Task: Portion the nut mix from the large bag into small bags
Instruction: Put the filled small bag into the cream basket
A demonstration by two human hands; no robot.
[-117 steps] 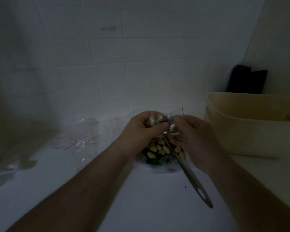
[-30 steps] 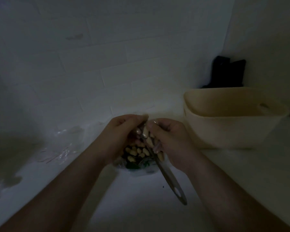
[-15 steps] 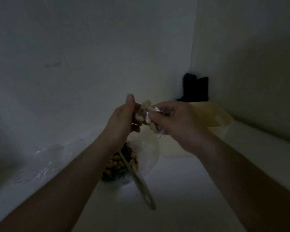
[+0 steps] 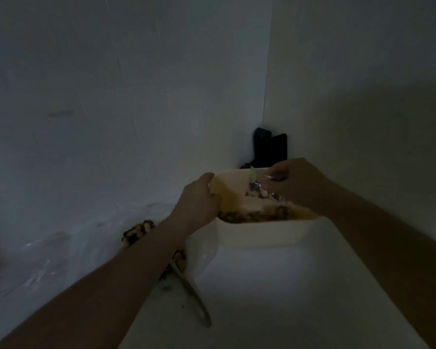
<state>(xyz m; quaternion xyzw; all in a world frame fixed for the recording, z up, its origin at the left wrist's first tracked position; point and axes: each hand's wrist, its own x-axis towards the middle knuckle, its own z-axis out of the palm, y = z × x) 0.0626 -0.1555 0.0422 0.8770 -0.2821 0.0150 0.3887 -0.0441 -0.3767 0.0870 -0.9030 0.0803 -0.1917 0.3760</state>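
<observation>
Two hands over a cream tub (image 4: 262, 233): right hand (image 4: 300, 182) pinches a small filled bag (image 4: 258, 187); left hand (image 4: 199, 200), at nine o'clock, grips the tub's rim.

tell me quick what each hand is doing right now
Left hand: grips the tub rim.
Right hand: pinches a small filled bag over the tub.

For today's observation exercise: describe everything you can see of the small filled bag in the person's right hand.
The small bag is clear, glossy plastic, holding pale nuts bunched at its bottom. The right hand pinches its top, so it hangs above the open cream bin, which already holds similar nut packs. Its seal is too blurred to judge.
</observation>
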